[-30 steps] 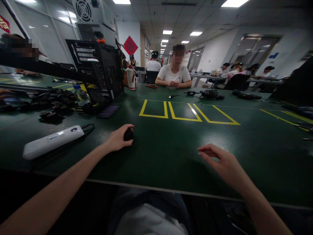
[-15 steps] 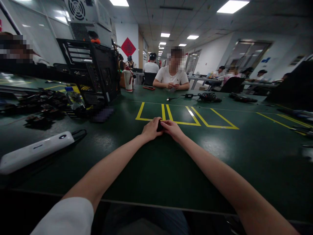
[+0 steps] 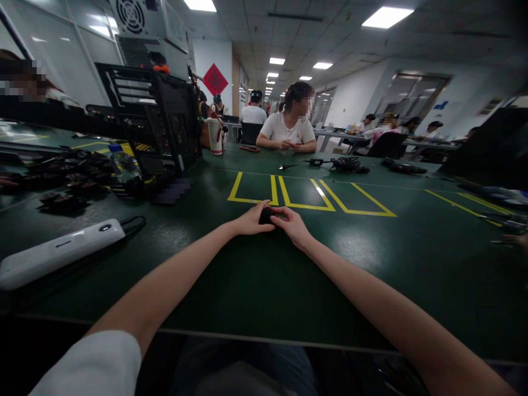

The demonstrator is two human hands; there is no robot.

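A small, rounded black object (image 3: 265, 215) is between my two hands over the green table (image 3: 256, 280), just in front of the yellow tape outlines. My left hand (image 3: 248, 222) grips it from the left, thumb and fingers curled around it. From the right, the fingertips of my right hand (image 3: 292, 225) are pinched against the same object. My fingers cover much of it, so its exact kind does not show.
At left lie a white oblong device (image 3: 61, 253) and a pile of black parts (image 3: 70, 190). An open black computer case (image 3: 165, 121) stands behind them near a paper cup (image 3: 215, 136). A coiled black cable (image 3: 348, 164) lies farther back. A person (image 3: 289, 129) sits opposite.
My left hand has carried the black object rightward and forward. My right hand has come in from the right and taken hold of it too. The person opposite has turned their head.
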